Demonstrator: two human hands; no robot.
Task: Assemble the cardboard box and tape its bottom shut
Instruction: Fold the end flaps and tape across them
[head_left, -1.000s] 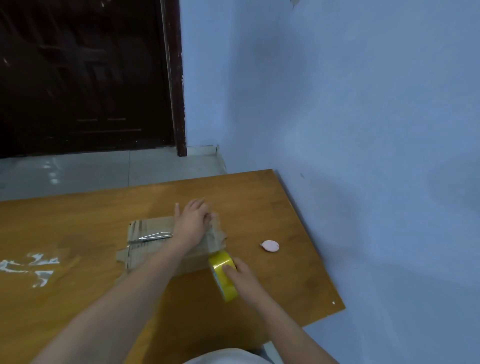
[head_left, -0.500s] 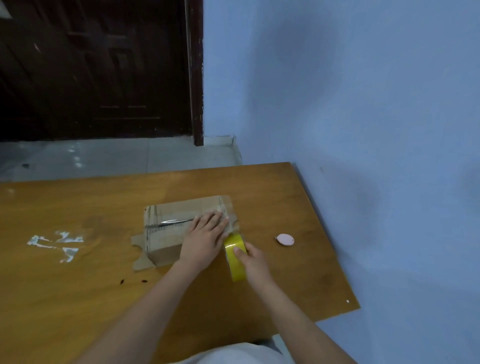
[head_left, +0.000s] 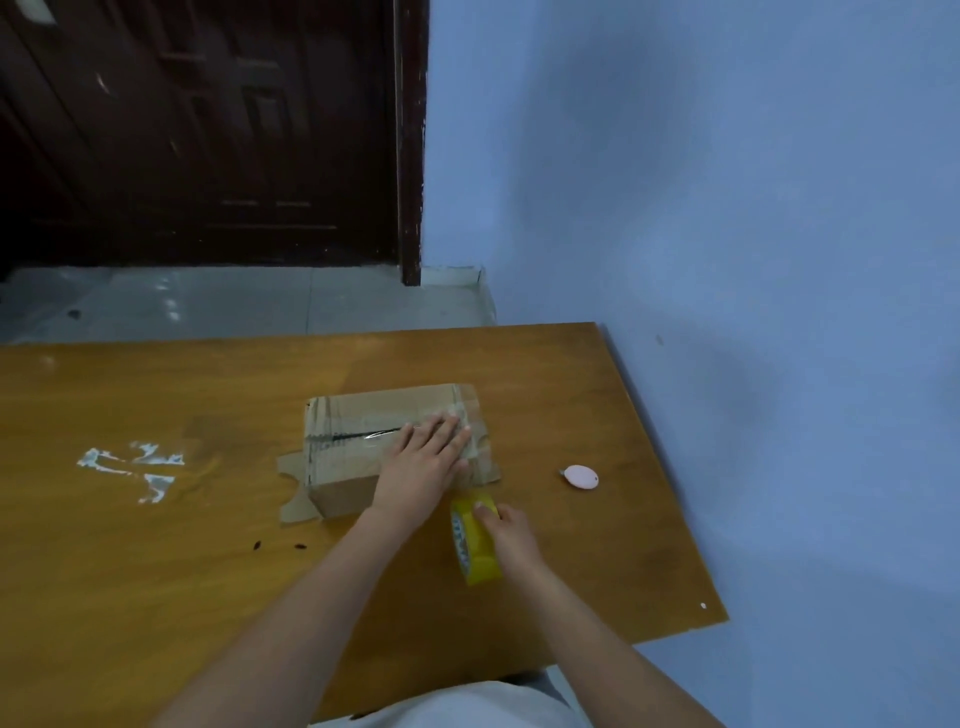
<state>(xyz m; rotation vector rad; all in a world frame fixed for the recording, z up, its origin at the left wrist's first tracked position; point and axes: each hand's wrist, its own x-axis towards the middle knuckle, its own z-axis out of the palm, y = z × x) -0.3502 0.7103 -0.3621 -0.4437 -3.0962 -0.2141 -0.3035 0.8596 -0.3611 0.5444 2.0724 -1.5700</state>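
Observation:
A small brown cardboard box (head_left: 358, 421) lies on the wooden table (head_left: 156, 545), its closed flaps facing up with clear tape along the seam. My left hand (head_left: 423, 462) rests flat on the right end of that top face, fingers spread, pressing the tape. Just below the box's right corner my right hand (head_left: 506, 532) grips a yellow tape roll (head_left: 475, 540), held on edge. A clear strip runs from the roll up to the box. Loose flaps stick out at the box's lower left.
A small pink oval object (head_left: 581, 476) lies on the table to the right of the box. White tape scraps (head_left: 132, 467) are stuck to the table at the left. A blue wall borders the table's right edge; a dark door stands behind.
My left hand has slid from the box's middle toward its right end and lies flatter. The roll in my right hand stays near the box's right corner. The camera view has shifted.

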